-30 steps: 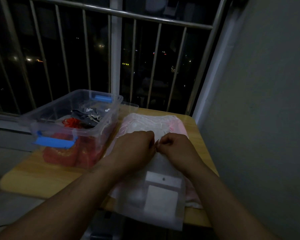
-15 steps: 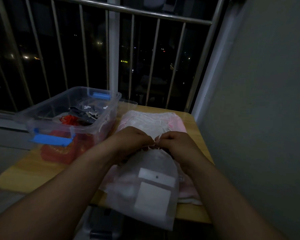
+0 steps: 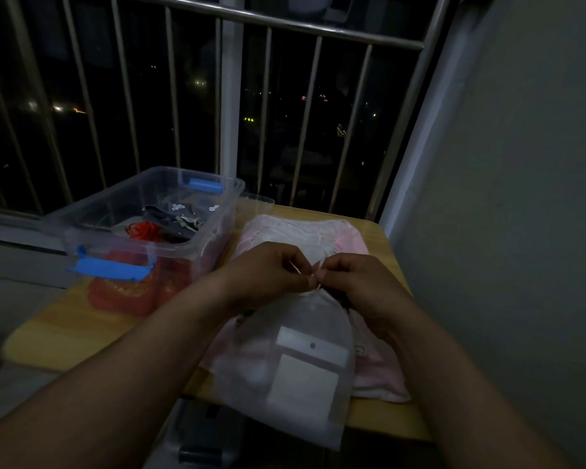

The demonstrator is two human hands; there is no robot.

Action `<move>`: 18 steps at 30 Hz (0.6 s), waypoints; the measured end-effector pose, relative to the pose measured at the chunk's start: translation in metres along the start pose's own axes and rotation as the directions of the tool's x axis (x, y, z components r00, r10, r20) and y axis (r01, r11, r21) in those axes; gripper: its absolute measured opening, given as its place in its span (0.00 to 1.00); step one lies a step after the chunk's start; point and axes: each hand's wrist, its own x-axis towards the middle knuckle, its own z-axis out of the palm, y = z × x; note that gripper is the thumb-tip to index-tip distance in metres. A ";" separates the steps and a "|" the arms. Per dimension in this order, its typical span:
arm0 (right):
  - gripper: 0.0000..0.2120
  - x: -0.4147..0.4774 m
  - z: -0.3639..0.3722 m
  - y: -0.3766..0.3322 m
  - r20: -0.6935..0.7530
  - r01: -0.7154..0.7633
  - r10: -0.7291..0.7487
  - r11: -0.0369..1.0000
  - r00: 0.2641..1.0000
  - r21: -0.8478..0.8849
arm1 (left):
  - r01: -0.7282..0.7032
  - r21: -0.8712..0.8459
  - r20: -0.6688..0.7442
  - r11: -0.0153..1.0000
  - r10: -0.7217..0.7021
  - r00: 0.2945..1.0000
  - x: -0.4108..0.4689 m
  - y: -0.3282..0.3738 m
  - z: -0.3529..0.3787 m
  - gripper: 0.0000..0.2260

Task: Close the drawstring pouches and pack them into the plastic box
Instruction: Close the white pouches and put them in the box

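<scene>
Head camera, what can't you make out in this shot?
All in the head view.
The drawstring of the white pouch: thin, mostly hidden in the left hand and right hand pinching it; knot unclear.
The plastic box: contents dim, blurred behind its wall.
The pink pouches: covered by the white pouch; count unclear.

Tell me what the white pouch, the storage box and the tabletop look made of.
White pouch: thin, matte, likely non-woven fabric; semi-sheer, a card shows through, gathered under its drawstring.
Box: clear glossy plastic; contents visible through walls, blue latches.
Tabletop: looks like light wood or wood-look laminate; faint grain, dim light.
</scene>
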 end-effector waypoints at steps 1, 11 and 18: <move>0.06 0.000 -0.001 0.000 0.008 0.017 -0.017 1.000 1.000 -0.018 | -0.009 0.028 0.017 1.000 0.008 1.000 -0.001 0.000 0.000 0.05; 0.05 0.000 0.000 0.002 0.023 0.189 -0.188 0.963 0.982 -0.190 | -0.064 0.147 -0.019 0.987 0.067 0.998 -0.001 -0.003 0.006 0.08; 0.05 -0.004 0.010 0.006 0.044 0.314 -0.335 0.821 0.941 -0.477 | -0.088 0.355 -0.065 0.931 0.118 0.991 0.003 -0.002 0.015 0.10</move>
